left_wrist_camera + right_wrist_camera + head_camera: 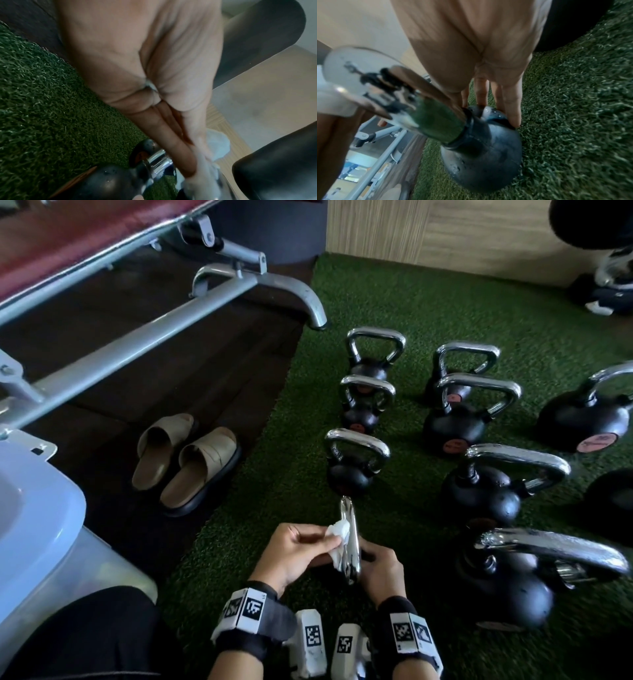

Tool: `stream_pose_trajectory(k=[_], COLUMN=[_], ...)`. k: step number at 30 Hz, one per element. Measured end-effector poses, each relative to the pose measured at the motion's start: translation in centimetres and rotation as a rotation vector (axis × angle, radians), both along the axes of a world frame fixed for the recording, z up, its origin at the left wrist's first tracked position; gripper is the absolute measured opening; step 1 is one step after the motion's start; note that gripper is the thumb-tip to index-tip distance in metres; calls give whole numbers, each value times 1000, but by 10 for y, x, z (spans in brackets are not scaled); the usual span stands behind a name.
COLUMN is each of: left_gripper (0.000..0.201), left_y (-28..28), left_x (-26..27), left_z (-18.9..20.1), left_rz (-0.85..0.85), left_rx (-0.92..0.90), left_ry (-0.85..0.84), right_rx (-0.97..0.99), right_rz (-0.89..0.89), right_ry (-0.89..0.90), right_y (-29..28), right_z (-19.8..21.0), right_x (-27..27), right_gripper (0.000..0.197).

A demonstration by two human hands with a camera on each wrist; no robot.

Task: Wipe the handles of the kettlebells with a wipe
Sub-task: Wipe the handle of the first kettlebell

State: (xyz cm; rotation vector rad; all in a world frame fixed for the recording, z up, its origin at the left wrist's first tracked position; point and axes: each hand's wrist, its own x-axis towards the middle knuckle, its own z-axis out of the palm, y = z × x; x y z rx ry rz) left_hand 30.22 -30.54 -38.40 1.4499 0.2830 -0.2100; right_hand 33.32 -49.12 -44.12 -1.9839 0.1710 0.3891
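On the green turf, the nearest kettlebell stands right in front of me, its chrome handle point(352, 529) seen edge-on. My left hand point(334, 539) pinches a crumpled white wipe point(339, 530) and presses it against the left side of that handle. In the left wrist view the wipe point(218, 143) bulges out past the fingers point(173, 146) against the chrome. My right hand point(370, 559) is on the handle's right side. In the right wrist view its straight fingers point(511, 108) rest on top of the black ball point(484, 155), beside the handle's post point(436, 121).
Several more black kettlebells with chrome handles stand in two rows ahead and to the right, the closest point(507, 583) just right of my hands. A pair of beige sandals point(186, 463) lies on the dark floor to the left, beneath a grey bench frame point(137, 337). A pale blue plastic bin point(37, 525) stands at left.
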Motion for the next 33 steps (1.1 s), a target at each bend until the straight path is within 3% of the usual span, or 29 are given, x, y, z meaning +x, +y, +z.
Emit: stream_pose_trajectory(k=[4, 11, 19, 25, 27, 30, 33], left_gripper=[22, 25, 16, 21, 28, 34, 20], left_y=[-1, 3, -8, -4, 3, 13, 12], left_x=[-11, -22, -22, -26, -23, -16, -9], left_z=[4, 7, 2, -5, -3, 10, 32], left_rz=[-138, -312, -299, -220, -34, 244, 230], left_rx=[75, 290, 563, 416, 228, 6, -118], left_ry=[-10, -11, -63, 35, 83, 82, 60], right_rx=[-37, -59, -41, -14, -15, -10, 105], right_rz=[9, -7, -42, -12, -32, -60, 129], right_ry=[14, 40, 28, 10, -29, -247, -392], right_y=[-1, -6, -6, -5, -9, -17, -18], right_z=[-2, -13, -24, -10, 5, 45, 90], right_x=[1, 6, 9, 4, 4, 5, 4], right_gripper=[33, 38, 31, 30, 30, 34, 41])
